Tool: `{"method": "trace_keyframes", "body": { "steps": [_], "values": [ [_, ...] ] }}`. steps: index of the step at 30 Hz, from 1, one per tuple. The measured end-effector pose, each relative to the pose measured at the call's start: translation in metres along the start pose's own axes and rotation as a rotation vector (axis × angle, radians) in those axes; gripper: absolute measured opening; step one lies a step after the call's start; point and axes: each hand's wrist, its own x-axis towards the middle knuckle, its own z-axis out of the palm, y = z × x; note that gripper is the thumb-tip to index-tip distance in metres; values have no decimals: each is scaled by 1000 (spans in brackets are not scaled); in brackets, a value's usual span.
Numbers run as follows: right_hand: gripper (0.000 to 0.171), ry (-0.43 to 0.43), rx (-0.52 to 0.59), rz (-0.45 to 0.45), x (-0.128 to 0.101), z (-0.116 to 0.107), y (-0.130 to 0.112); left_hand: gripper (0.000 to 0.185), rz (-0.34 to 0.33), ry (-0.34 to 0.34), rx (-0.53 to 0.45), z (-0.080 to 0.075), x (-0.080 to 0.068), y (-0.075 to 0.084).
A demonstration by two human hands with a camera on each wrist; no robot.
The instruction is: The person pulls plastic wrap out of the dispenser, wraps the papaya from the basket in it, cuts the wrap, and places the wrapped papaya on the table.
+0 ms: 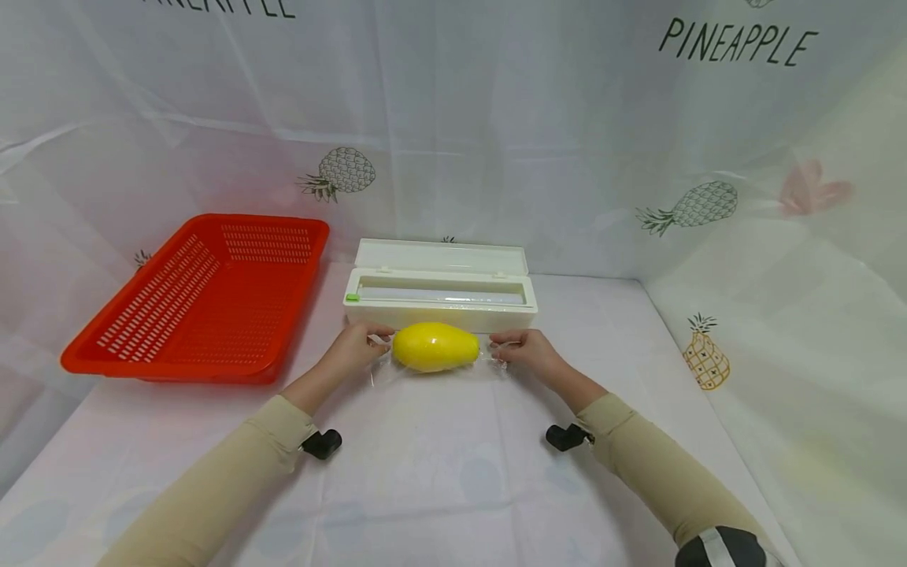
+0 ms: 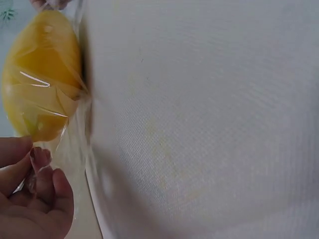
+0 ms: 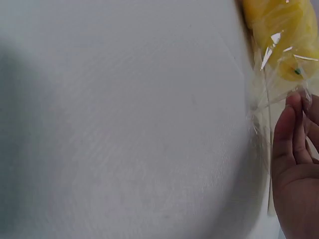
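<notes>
Only the head view shows the open white plastic film dispenser box [image 1: 439,290] and, to its left, the red perforated plastic basket [image 1: 205,295]. The wrist views show crinkles in the clear cling film [image 2: 75,134]. The left hand [image 1: 354,346] and right hand [image 1: 527,350] each pinch a film end beside the wrapped yellow oval fruit [image 1: 435,346], which lies just near of the box.

Person's arms, head view: what is worn.
Both forearms in long beige sleeves [image 1: 234,465], close-fitting, ending at the wrists. Small black camera unit [image 1: 322,443] strapped at left wrist, matching one [image 1: 565,436] at right. Dark band with grey-white patch [image 1: 723,547] on right upper sleeve. Hands bare.
</notes>
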Motion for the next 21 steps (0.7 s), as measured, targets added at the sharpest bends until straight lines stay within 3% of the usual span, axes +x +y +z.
{"method": "trace_keyframes", "body": {
  "steps": [5,12,15,18,21],
  "values": [
    [34,-63,-78,-12,-4,-3,2,32,-20,-31,-2,0,-2,1],
    [36,-112,-335,-159,-8,-7,7,32,-16,-42,25,1,-4,10],
    [40,-135,-378,-177,-11,-9,7,33,0,-44,26,2,-4,12],
    [38,-127,-409,-183,-14,-13,6,33,-8,-50,22,2,-3,11],
    [33,-54,-432,-226,-18,-17,3,34,-26,-62,29,3,-3,9]
  ]
}}
